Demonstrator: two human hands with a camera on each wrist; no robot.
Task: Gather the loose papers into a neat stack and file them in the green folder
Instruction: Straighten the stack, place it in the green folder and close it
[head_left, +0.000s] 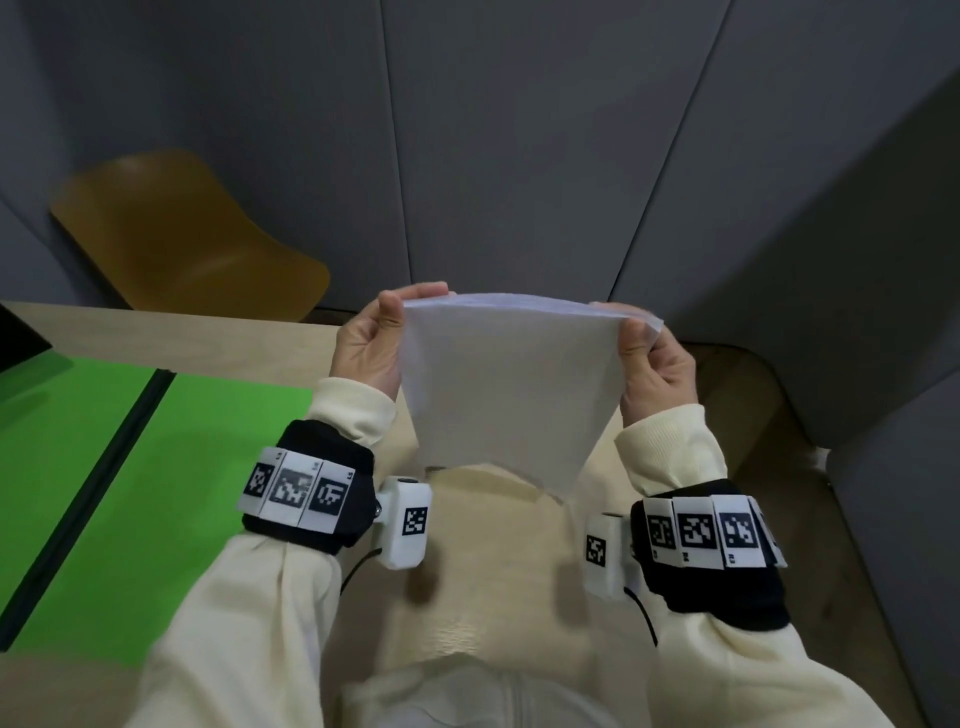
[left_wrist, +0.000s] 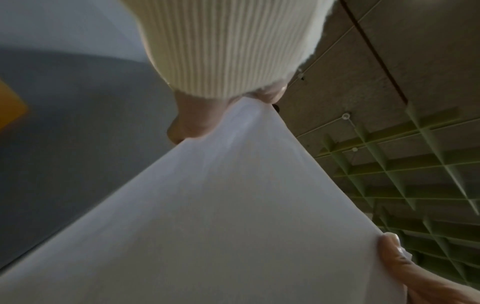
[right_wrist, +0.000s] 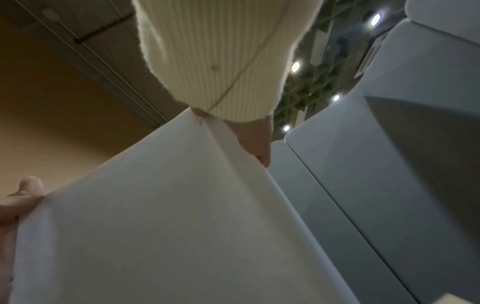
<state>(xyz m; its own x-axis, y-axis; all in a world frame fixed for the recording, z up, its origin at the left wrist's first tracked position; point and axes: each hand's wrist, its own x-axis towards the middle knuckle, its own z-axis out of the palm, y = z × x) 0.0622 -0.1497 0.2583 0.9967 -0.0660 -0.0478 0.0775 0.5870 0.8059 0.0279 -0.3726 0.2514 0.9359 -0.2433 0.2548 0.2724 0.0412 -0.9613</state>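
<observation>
I hold a stack of white papers (head_left: 504, 384) upright in front of my chest, its top edge bowed. My left hand (head_left: 392, 312) pinches the top left corner and my right hand (head_left: 636, 332) pinches the top right corner. The lower edge hangs near the table's front; whether it touches the table I cannot tell. The green folder (head_left: 171, 467) lies open and flat on the table to the left, a dark spine down its middle. The papers (left_wrist: 221, 216) fill the left wrist view, with my left thumb (left_wrist: 394, 259) on the sheet. In the right wrist view the papers (right_wrist: 168, 226) show a crease near the far hand.
The pale wooden table (head_left: 208, 338) runs under both arms. A mustard chair (head_left: 182, 234) stands behind it on the left. Grey partition panels (head_left: 519, 156) close off the back and right. A dark object (head_left: 21, 343) sits at the far left edge.
</observation>
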